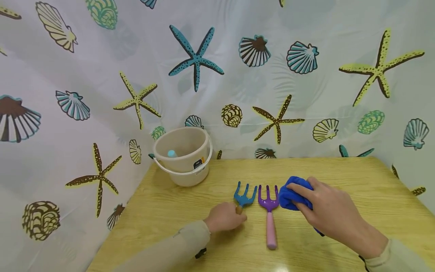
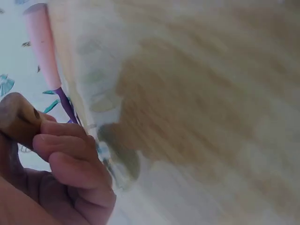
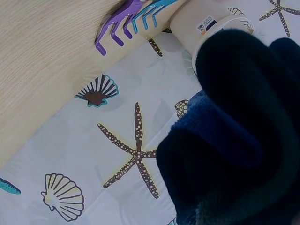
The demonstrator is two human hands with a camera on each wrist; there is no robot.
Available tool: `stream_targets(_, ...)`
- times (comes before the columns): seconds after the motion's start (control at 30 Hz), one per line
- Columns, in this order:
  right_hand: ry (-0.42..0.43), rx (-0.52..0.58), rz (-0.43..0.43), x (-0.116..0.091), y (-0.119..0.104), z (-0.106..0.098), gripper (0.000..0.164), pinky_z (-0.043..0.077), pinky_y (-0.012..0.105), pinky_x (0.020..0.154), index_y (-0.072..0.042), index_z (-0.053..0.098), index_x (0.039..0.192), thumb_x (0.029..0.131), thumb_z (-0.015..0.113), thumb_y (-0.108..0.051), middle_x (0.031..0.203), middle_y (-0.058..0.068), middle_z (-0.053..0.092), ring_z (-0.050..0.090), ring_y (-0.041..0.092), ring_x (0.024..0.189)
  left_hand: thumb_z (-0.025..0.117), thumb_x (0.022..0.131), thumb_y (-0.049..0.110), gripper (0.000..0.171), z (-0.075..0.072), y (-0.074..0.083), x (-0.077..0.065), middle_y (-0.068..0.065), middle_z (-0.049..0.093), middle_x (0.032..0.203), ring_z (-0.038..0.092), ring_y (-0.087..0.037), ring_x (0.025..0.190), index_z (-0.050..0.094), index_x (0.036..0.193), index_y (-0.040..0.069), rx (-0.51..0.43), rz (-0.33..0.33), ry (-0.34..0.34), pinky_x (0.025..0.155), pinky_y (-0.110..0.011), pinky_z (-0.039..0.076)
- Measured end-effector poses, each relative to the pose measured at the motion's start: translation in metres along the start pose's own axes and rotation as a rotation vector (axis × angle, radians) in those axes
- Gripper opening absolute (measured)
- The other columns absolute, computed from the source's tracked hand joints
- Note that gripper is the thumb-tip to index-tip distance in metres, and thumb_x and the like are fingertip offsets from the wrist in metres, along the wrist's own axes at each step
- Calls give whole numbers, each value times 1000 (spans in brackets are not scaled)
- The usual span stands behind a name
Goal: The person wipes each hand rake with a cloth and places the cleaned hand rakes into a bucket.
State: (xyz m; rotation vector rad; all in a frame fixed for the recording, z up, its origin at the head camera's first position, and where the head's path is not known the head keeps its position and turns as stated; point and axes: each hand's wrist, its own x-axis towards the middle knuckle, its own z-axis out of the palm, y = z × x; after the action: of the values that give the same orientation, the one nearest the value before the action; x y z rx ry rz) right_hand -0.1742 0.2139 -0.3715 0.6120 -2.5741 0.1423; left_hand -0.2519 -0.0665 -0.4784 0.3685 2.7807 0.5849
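Note:
My left hand (image 1: 224, 218) grips the brown wooden handle of a blue hand fork (image 1: 244, 198), its three tines pointing away from me. The left wrist view shows fingers and thumb around that handle (image 2: 18, 119). Just to the right lies a purple hand fork (image 1: 269, 203) with a pink handle, flat on the table. In my right hand (image 1: 331, 213) is a bunched blue cloth (image 1: 295, 193), held above the table to the right of the purple fork. Large and dark, the cloth (image 3: 211, 124) fills much of the right wrist view.
A cream bucket (image 1: 188, 179) with a white bail handle stands at the table's back left, and something with a light blue top (image 1: 171, 153) is inside it. Behind the wooden table (image 1: 323, 168) hangs a white curtain (image 1: 231, 87) printed with starfish and shells.

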Motion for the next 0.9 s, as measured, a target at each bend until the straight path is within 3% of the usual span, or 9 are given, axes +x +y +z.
stream_targets(0.2, 0, 5, -5, 0, -1, 2, 40, 53, 36, 48, -20, 73, 120, 82, 80, -30, 95, 10, 63, 62, 19, 71, 63, 95, 34, 42, -4, -3, -5, 4, 51, 54, 43, -11, 48, 49, 59, 18, -276, 5, -24, 46, -25, 33)
stream_targets(0.37, -9, 22, -13, 2, -3, 4, 41, 55, 37, 51, -20, 72, 122, 83, 80, -29, 96, 11, 64, 62, 19, 73, 63, 97, 26, 28, -7, -2, -11, -2, 57, 57, 47, -12, 48, 61, 78, 6, -501, -40, -62, 46, -24, 38)
stream_targets(0.57, -24, 30, -11, 7, -5, 6, 40, 53, 35, 51, -21, 72, 122, 84, 79, -30, 96, 9, 64, 60, 16, 71, 59, 95, 14, 18, -9, 12, -21, -3, 52, 55, 45, -12, 43, 54, 81, 1, -753, -41, -69, 42, -23, 41)
stream_targets(0.77, -13, 41, -34, 18, -11, 11, 40, 55, 36, 52, -23, 72, 122, 84, 80, -29, 98, 11, 65, 63, 17, 73, 53, 91, 9, 9, -11, 27, -33, -2, 52, 60, 46, -12, 44, 51, 82, 9, -884, -11, -122, 41, -22, 41)
stream_targets(0.9, -2, 10, -80, 26, -15, 20, 43, 57, 39, 55, -22, 71, 123, 82, 82, -29, 100, 12, 65, 63, 20, 75, 54, 90, 6, 6, -14, 35, -40, -1, 49, 60, 43, -12, 44, 54, 84, 6, -936, 22, -150, 39, -22, 37)
